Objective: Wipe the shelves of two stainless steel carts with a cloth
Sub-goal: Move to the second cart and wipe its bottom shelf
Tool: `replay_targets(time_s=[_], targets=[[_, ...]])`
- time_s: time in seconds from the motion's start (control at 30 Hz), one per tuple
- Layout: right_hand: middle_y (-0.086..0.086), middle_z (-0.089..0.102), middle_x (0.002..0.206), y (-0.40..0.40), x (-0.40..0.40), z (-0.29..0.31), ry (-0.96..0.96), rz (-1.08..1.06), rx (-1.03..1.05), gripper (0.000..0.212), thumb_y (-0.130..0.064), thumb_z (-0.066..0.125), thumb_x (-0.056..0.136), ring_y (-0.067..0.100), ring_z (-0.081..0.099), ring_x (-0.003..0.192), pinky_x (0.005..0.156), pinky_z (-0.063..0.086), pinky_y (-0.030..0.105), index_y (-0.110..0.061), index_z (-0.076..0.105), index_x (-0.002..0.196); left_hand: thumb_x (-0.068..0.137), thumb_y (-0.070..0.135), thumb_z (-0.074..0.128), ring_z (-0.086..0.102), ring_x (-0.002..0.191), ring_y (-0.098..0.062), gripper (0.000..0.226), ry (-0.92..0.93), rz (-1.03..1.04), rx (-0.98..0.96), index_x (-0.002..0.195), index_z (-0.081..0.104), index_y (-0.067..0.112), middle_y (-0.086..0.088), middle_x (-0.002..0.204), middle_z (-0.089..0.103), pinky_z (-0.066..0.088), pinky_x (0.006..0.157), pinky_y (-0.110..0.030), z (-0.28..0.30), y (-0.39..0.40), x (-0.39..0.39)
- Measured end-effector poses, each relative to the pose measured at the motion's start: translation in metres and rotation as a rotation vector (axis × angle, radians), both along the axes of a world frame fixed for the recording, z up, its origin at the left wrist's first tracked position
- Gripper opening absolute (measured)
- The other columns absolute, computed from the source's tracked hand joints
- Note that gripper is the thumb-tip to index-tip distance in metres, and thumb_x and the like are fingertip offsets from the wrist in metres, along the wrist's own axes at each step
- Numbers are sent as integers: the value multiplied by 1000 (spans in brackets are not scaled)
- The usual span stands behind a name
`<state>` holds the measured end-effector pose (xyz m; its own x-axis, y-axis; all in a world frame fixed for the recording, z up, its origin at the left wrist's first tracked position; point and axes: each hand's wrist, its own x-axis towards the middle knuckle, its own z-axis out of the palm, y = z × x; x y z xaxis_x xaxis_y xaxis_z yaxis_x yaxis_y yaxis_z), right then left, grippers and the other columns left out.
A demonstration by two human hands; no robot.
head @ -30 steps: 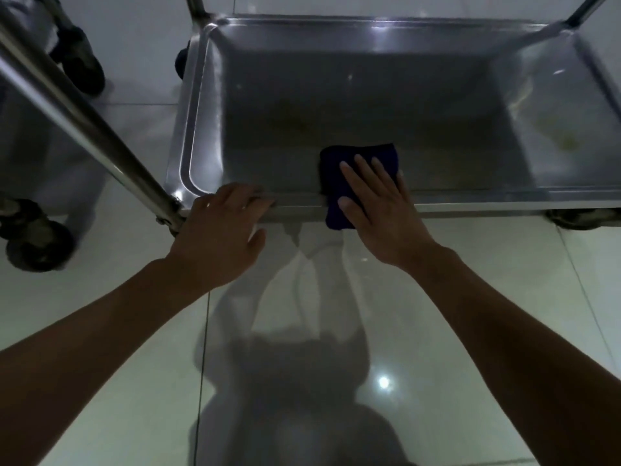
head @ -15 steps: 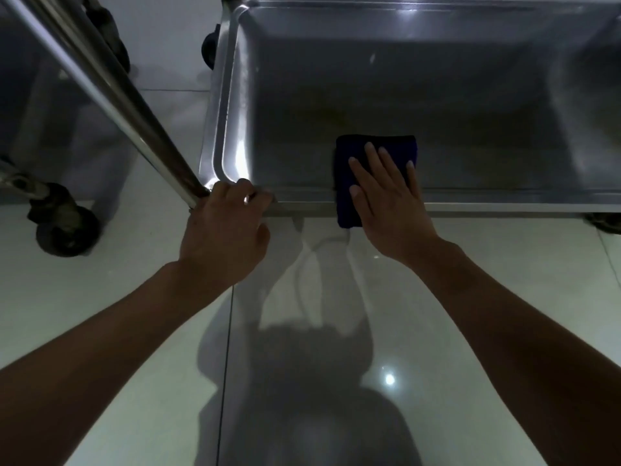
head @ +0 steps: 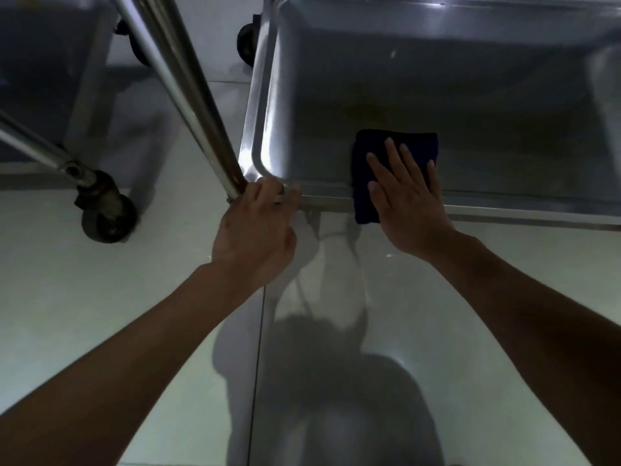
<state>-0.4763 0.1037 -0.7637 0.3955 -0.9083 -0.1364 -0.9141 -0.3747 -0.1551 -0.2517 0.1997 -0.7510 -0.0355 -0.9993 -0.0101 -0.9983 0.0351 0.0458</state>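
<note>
A low stainless steel cart shelf (head: 470,79) with a raised rim fills the upper right. A folded dark blue cloth (head: 364,142) lies over its near rim, partly inside the tray and partly hanging over the front. My right hand (head: 406,193) presses flat on the cloth with straight, spread fingers. My left hand (head: 258,227) grips the shelf's near left corner where the upright post (head: 178,85) meets the rim; its fingers curl over the edge.
A second steel cart (head: 40,48) stands at the upper left, its caster wheel (head: 107,213) on the floor near my left arm. Another black caster (head: 247,42) shows behind the first cart's corner. Glossy pale floor tiles (head: 100,314) lie below.
The view has shifted so the cart sits further right and nearer. My right hand stays pressed on the cloth at the near rim. My left hand has slid to the corner post.
</note>
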Motion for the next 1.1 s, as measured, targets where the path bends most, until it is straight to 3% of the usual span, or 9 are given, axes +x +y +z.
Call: replay_targets(time_s=[0.13,0.27,0.47,0.63,0.9,1.1], targets=[[-1,-15,167,6,9,13,26,-63,107,54,-38,14,108,17,-13,153,124,-5,49,-28,2,160,84,31,65,51,125,-29,60,76,-50,26,140,51,13,-8,135,51,53,86,-43,7,7,5],[-2,-14,167,8,13,13,6,-64,89,54,-39,13,109,16,-13,154,124,-4,49,-26,3,160,79,30,68,58,117,-31,56,43,-95,-9,130,58,9,-8,128,58,51,77,-45,10,4,14],[-2,-8,168,9,30,-4,-48,-17,-12,54,-38,14,108,17,-10,154,123,-5,50,-27,9,160,86,29,65,39,135,-32,62,-21,-43,4,144,47,16,-8,141,45,47,88,-48,-4,8,12],[-2,-6,168,5,69,-6,-119,88,5,53,-38,15,108,17,-10,154,123,-8,50,-27,12,160,91,34,60,49,126,-30,63,23,15,15,149,41,20,-11,141,42,47,84,-42,-6,12,12],[-3,19,166,-11,107,0,-246,158,-4,44,-29,30,108,17,10,153,122,3,47,-25,43,149,91,33,55,52,111,-19,46,26,-80,77,132,49,14,0,136,44,47,75,-36,4,18,29],[-1,3,168,-23,130,-6,-55,286,-31,51,-34,23,107,22,0,154,122,4,52,-30,19,158,92,30,51,55,94,-18,39,-34,-42,89,124,58,11,-3,122,52,51,69,-37,9,13,21]])
